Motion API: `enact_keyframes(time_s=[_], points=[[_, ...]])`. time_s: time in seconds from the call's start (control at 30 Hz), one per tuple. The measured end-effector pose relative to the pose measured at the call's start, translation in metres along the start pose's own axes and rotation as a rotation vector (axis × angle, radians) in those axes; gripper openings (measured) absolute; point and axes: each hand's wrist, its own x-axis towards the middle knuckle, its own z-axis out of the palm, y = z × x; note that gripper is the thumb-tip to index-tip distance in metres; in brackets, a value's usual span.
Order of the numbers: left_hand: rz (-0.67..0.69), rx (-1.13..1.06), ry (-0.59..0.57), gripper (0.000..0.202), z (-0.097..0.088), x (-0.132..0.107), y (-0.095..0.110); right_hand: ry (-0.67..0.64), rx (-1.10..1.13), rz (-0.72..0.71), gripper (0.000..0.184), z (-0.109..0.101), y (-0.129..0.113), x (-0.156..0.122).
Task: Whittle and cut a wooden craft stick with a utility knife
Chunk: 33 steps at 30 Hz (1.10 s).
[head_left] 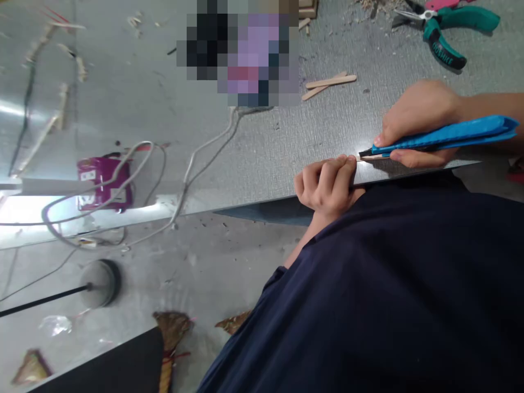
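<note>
My right hand is closed around a blue utility knife, whose dark tip points left at the table's near edge. A thin wooden stick lies under the knife tip. My left hand is curled at the table edge, its fingertips pressing the left end of that stick. Both hands rest on the grey table, close together.
Two wooden sticks lie further back on the table. Teal-handled pliers lie at the back right, near wood shavings. White cables hang off the table's edge by a purple box. A round stand base sits on the floor.
</note>
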Motion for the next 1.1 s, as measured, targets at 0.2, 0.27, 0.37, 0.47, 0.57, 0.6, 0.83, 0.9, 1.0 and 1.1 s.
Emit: enact_keyframes(time_s=[0.2,0.27,0.37,0.47,0.57,0.6,0.83,0.9,1.0,1.1], points=[[-0.020,-0.007,-0.074,0.053,-0.002,-0.006,-0.002,-0.142,0.055,0.171,0.054,-0.006,-0.014,0.010],[-0.024,-0.021,-0.040,0.054,-0.002,-0.004,0.000,-0.134,0.073,0.175,0.048,-0.007,-0.018,0.014],[-0.022,-0.004,-0.025,0.062,-0.001,-0.001,0.000,-0.143,0.156,0.173,0.037,-0.007,-0.021,0.021],[0.045,-0.001,0.010,0.058,0.000,0.001,-0.003,-0.165,0.225,0.173,0.032,-0.006,-0.019,0.022],[0.083,0.007,0.022,0.046,0.000,0.005,-0.005,-0.156,0.180,0.163,0.035,0.001,-0.014,0.016],[0.088,0.008,0.021,0.041,-0.001,0.007,-0.005,-0.140,0.161,0.152,0.037,0.004,-0.012,0.012],[0.114,0.019,0.005,0.030,-0.007,0.014,-0.001,0.022,0.102,0.196,0.055,0.015,-0.013,0.001],[0.104,0.022,-0.009,0.031,-0.007,0.013,-0.001,0.069,0.095,0.173,0.056,0.015,-0.014,0.001],[0.092,0.035,-0.033,0.034,-0.008,0.011,-0.001,0.102,0.051,0.157,0.056,0.014,-0.014,0.000],[0.076,0.026,-0.048,0.035,-0.008,0.009,-0.001,0.075,0.054,0.176,0.055,0.013,-0.013,-0.001]])
